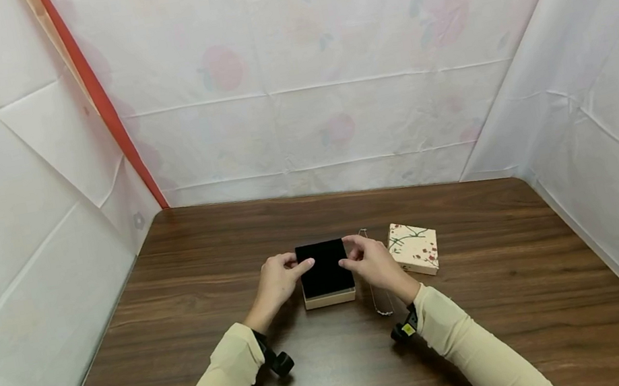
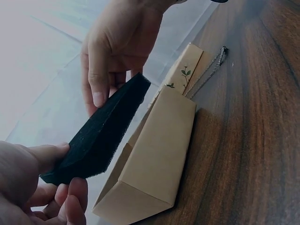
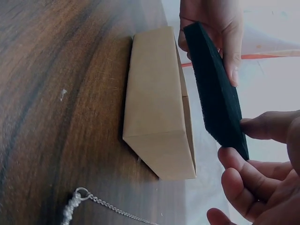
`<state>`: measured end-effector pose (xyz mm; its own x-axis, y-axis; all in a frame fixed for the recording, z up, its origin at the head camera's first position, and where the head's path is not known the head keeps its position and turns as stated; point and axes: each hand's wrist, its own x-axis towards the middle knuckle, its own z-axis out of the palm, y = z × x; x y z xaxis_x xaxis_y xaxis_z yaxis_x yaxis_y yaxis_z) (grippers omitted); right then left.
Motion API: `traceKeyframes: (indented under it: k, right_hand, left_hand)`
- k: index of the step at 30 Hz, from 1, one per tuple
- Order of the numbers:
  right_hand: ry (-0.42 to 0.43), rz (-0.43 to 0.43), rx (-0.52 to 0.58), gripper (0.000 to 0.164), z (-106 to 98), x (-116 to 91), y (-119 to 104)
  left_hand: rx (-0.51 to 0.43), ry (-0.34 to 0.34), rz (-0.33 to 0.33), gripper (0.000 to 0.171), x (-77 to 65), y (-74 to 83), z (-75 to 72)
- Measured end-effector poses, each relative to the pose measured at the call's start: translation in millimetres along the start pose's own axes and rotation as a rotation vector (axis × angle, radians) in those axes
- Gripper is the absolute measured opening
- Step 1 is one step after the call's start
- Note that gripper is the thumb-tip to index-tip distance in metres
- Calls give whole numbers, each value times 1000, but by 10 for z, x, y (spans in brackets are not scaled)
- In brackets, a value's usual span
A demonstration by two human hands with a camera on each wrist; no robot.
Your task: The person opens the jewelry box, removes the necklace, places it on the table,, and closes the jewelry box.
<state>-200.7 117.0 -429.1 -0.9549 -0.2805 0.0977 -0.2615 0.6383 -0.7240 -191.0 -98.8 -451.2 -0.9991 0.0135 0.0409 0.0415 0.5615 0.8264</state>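
Both hands pinch a black foam pad by its two sides, thumbs on top and fingers beneath. In the left wrist view the left hand grips the near edge of the pad. Seen from the right wrist, the right hand holds the opposite edge. Below the pad stands an open tan cardboard box; the pad is tilted and raised above its rim. A silver chain necklace lies on the table beside the box, partly hidden by the right hand and wrist.
A cream box lid with a printed branch and red flowers rests right of the necklace. Everything stands on a dark wooden table. White patterned sheets hang around the back and sides, with a red strip at the left.
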Motion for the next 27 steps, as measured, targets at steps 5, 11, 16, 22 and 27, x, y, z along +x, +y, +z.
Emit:
traceKeyframes:
  k: [5, 11, 16, 22, 27]
  right_hand:
    - [13, 3, 10, 49, 23, 8, 20]
    - [27, 11, 16, 49, 33, 8, 24]
    - [33, 7, -1, 47, 47, 8, 39]
    - [28, 15, 2, 46, 72, 19, 61]
    - [20, 16, 6, 47, 83, 24, 80]
  left_hand:
    - [-52, 29, -22, 52, -2, 1, 6]
    - [-73, 53, -19, 47, -13, 3, -7]
    - [-83, 53, -34, 45, -19, -6, -5]
    - [-89, 52, -59, 39, -21, -26, 1]
    - [-80, 46, -57, 37, -17, -37, 3]
